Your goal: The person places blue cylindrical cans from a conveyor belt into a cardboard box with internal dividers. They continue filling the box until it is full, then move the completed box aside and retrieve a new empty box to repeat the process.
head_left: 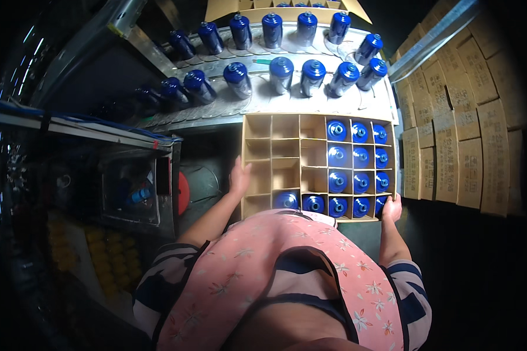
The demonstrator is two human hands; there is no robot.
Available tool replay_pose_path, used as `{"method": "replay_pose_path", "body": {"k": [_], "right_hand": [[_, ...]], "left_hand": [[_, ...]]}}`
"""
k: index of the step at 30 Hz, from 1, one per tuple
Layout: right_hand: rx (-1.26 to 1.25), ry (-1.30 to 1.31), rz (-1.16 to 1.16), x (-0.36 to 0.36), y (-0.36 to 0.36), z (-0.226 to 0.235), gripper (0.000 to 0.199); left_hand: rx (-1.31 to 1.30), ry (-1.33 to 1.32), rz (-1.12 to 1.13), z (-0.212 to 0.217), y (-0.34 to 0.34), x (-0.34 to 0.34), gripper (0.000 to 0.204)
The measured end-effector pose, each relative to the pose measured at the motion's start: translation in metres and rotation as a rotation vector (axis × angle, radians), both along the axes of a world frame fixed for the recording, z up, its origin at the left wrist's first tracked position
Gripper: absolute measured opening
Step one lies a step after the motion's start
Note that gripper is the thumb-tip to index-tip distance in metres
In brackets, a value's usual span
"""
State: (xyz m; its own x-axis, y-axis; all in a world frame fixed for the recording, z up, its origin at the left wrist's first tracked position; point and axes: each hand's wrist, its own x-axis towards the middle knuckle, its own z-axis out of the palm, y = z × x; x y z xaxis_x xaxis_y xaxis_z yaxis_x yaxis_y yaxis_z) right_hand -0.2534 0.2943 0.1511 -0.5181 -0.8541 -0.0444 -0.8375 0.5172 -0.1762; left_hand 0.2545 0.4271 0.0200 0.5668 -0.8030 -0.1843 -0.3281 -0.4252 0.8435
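Note:
Between my hands is a cardboard box (pixel 243 127) with crossed dividers. Blue bottles (pixel 338 155) fill its right-hand columns, and a few more stand in the nearest row. Most compartments on its left and middle hold nothing. At the box's left wall, my left hand (pixel 239 177) grips the side, fingers partly hidden. My right hand (pixel 393 209) clasps the near right corner, its thumb close to the rim. The pink flowered apron over my body covers part of the box's near edge.
Beyond the box, a curved conveyor (pixel 257 105) carries two rows of blue bottles (pixel 236 81). Another carton (pixel 246 7) stands at the far side. Stacked cartons (pixel 451 134) rise on the right, beside a metal post (pixel 433 41). A dark metal cabinet (pixel 168 199) and a red round object (pixel 183 193) are at left.

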Motion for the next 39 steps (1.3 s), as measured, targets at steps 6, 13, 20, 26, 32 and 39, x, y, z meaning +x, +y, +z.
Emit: {"method": "replay_pose_path", "body": {"k": [6,13,20,26,32,39], "right_hand": [[0.005,-0.028,-0.007,0.001,0.003,-0.001,0.031],[-0.008,-0.034,0.008,0.012,0.008,0.004,0.033],[-0.031,-0.081,0.008,0.005,0.007,0.002,0.032],[-0.035,-0.057,-0.004,0.003,0.003,0.003,0.031],[-0.033,-0.107,-0.012,0.004,0.002,0.005,0.032],[-0.031,-0.081,-0.025,-0.006,0.0,-0.003,0.03]], "left_hand": [[0.078,-0.021,0.022,0.009,0.001,-0.001,0.051],[0.047,0.09,-0.029,0.036,-0.009,0.038,0.051],[-0.439,-0.455,-0.032,0.121,-0.164,0.192,0.049],[-0.222,-0.365,-0.187,0.125,-0.229,0.193,0.043],[-0.213,-0.399,-0.238,0.132,-0.251,0.162,0.035],[-0.322,-0.446,-0.212,0.146,-0.255,0.112,0.039]]}}
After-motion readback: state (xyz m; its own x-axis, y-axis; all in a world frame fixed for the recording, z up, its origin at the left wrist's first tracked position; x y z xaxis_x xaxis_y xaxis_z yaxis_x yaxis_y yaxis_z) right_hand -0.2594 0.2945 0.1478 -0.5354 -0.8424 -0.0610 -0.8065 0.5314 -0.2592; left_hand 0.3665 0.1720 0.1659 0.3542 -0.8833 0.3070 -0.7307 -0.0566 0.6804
